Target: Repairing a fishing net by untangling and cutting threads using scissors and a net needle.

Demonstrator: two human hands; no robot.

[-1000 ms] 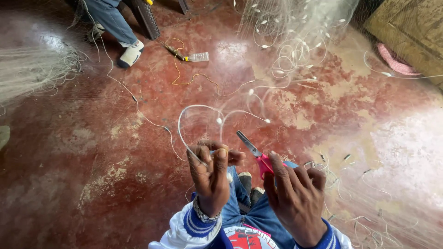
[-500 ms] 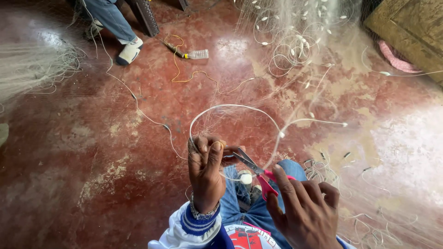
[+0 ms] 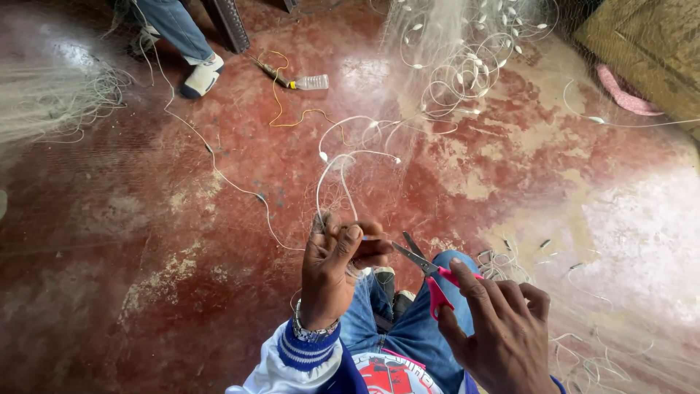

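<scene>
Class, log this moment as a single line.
left hand: pinches white line | right hand: holds red-handled scissors, blades open | fishing net on red floor

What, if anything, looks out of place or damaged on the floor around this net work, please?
A plastic bottle lies tipped on its side on the red floor, whose paint is worn into pale patches. A yellow cord trails loose beside it.
</scene>
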